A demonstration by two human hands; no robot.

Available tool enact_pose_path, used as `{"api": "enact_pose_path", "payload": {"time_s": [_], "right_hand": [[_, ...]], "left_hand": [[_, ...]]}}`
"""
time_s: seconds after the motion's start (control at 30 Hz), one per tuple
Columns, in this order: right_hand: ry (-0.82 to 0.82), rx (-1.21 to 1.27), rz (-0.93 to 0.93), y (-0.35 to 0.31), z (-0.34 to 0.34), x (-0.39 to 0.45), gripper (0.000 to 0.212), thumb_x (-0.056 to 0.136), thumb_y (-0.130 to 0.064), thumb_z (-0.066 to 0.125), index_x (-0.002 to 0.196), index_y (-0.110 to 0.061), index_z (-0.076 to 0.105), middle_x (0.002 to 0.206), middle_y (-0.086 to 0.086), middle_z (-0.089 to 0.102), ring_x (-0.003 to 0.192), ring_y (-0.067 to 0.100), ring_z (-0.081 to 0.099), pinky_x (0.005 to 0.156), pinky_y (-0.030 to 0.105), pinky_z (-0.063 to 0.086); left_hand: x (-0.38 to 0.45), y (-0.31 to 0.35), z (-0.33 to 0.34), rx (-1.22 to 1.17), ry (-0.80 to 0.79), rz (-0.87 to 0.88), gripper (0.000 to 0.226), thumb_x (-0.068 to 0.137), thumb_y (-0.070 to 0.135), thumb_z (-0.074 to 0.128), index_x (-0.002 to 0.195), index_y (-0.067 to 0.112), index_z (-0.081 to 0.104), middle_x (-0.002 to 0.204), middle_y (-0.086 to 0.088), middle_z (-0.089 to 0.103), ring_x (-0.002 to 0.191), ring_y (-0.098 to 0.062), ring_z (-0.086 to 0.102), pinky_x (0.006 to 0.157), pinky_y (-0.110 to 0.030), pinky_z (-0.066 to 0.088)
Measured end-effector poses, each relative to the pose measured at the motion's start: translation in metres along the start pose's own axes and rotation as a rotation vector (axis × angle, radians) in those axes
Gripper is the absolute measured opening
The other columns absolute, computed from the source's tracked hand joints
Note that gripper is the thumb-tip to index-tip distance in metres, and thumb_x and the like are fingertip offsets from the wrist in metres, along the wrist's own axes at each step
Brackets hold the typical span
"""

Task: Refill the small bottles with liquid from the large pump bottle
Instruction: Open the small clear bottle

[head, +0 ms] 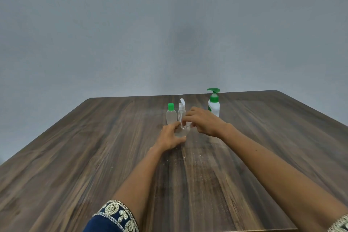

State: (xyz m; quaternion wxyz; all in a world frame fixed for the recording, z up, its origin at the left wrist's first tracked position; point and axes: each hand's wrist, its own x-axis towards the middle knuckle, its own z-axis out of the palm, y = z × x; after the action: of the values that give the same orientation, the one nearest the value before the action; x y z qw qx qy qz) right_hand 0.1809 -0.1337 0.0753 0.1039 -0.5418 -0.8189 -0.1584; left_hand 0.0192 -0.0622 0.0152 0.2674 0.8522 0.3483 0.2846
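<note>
near edge: an embroidered navy sleeve [114, 216] above a wood-grain table [75, 156] with bare top all round. mid-table: left hand [170, 137] curled round a small clear bottle [181, 131] tilted right, right hand [202, 121] pinching its white cap [188, 124]. just behind stand a green-capped clear bottle [171, 115] and a clear spray bottle [181, 109], both upright; the white pump bottle [214, 103], green-topped, stands right, near the far edge.

A dark wood-grain table [94, 147] carries everything. On it stand a green-capped small bottle [171, 114], a clear spray bottle [181, 110] and a white pump bottle [214, 104].
</note>
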Motion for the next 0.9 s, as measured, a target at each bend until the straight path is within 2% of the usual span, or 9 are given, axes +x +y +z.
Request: {"api": "enact_pose_path", "payload": {"time_s": [0.13, 0.23, 0.33, 0.43, 0.5, 0.6, 0.7, 0.8, 0.9], "right_hand": [[0.166, -0.161, -0.187, 0.004, 0.008, -0.006, 0.045, 0.064, 0.02, 0.066, 0.095, -0.013, 0.065, 0.096, 0.003, 0.067, 0.086, 0.024, 0.059, 0.058, 0.037, 0.054], [0.277, -0.232, -0.26, 0.006, 0.013, -0.01, 0.029, 0.069, 0.009, 0.074, 0.091, -0.008, 0.066, 0.092, 0.008, 0.068, 0.082, 0.025, 0.063, 0.059, 0.034, 0.055], [0.426, -0.305, -0.267, 0.011, 0.01, -0.013, 0.014, 0.079, 0.004, 0.067, 0.09, -0.005, 0.067, 0.09, 0.01, 0.068, 0.082, 0.028, 0.064, 0.062, 0.036, 0.055], [0.53, -0.247, -0.041, 0.012, 0.011, -0.014, 0.028, 0.077, 0.0, 0.07, 0.104, -0.006, 0.07, 0.093, 0.009, 0.07, 0.085, 0.028, 0.065, 0.062, 0.036, 0.055], [0.575, 0.047, 0.275, 0.006, 0.023, -0.018, 0.03, 0.077, -0.006, 0.075, 0.106, -0.008, 0.069, 0.096, 0.006, 0.07, 0.085, 0.027, 0.065, 0.065, 0.037, 0.053], [0.508, 0.431, 0.573, -0.009, 0.052, -0.029, 0.019, 0.08, -0.014, 0.076, 0.097, -0.011, 0.068, 0.095, 0.003, 0.067, 0.084, 0.021, 0.063, 0.072, 0.033, 0.052], [0.384, 0.629, 0.67, -0.027, 0.07, -0.036, 0.021, 0.078, -0.017, 0.079, 0.094, -0.015, 0.066, 0.094, -0.001, 0.067, 0.082, 0.01, 0.062, 0.077, 0.031, 0.056], [0.365, 0.671, 0.739, -0.039, 0.074, -0.036, 0.028, 0.07, -0.023, 0.084, 0.085, -0.021, 0.06, 0.083, -0.007, 0.066, 0.076, 0.005, 0.061, 0.071, 0.027, 0.053], [0.325, 0.667, 0.73, -0.039, 0.073, -0.032, 0.037, 0.066, -0.029, 0.086, 0.084, -0.023, 0.054, 0.08, -0.008, 0.064, 0.077, 0.009, 0.06, 0.066, 0.026, 0.045]], "left_hand": [[0.003, 0.003, -0.004, -0.007, -0.069, -0.001, 0.045, 0.073, 0.02, 0.073, 0.114, 0.011, 0.056, 0.1, -0.002, 0.057, 0.091, -0.017, 0.055, 0.083, -0.03, 0.049], [0.004, 0.005, -0.006, -0.025, -0.093, -0.025, 0.037, 0.072, 0.015, 0.072, 0.106, 0.01, 0.058, 0.091, -0.001, 0.056, 0.08, -0.012, 0.05, 0.066, -0.018, 0.04], [0.005, 0.006, -0.01, -0.085, -0.112, -0.076, 0.029, 0.072, 0.012, 0.071, 0.097, 0.014, 0.056, 0.088, 0.001, 0.055, 0.079, -0.012, 0.05, 0.062, -0.016, 0.037], [0.003, 0.005, -0.011, -0.176, -0.068, -0.131, 0.037, 0.064, 0.018, 0.073, 0.099, 0.01, 0.061, 0.092, -0.005, 0.063, 0.084, -0.02, 0.058, 0.074, -0.028, 0.048], [0.0, 0.003, -0.009, -0.255, 0.002, -0.167, 0.051, 0.053, 0.029, 0.07, 0.101, 0.011, 0.063, 0.098, -0.009, 0.068, 0.09, -0.024, 0.063, 0.084, -0.035, 0.051], [-0.004, 0.002, -0.006, -0.343, 0.1, -0.184, 0.043, 0.056, 0.021, 0.072, 0.097, 0.015, 0.062, 0.097, -0.01, 0.068, 0.091, -0.025, 0.064, 0.086, -0.037, 0.052], [-0.007, 0.001, -0.006, -0.363, 0.153, -0.182, 0.037, 0.064, 0.012, 0.076, 0.097, 0.012, 0.06, 0.097, -0.01, 0.066, 0.09, -0.024, 0.062, 0.084, -0.036, 0.052], [-0.011, -0.005, -0.004, -0.386, 0.244, -0.203, 0.051, 0.052, 0.031, 0.077, 0.095, 0.011, 0.061, 0.095, -0.009, 0.067, 0.088, -0.025, 0.063, 0.082, -0.038, 0.053], [-0.013, -0.014, 0.0, -0.376, 0.262, -0.224, 0.052, 0.053, 0.035, 0.079, 0.098, 0.014, 0.061, 0.097, -0.01, 0.067, 0.092, -0.027, 0.063, 0.084, -0.043, 0.054]]}}
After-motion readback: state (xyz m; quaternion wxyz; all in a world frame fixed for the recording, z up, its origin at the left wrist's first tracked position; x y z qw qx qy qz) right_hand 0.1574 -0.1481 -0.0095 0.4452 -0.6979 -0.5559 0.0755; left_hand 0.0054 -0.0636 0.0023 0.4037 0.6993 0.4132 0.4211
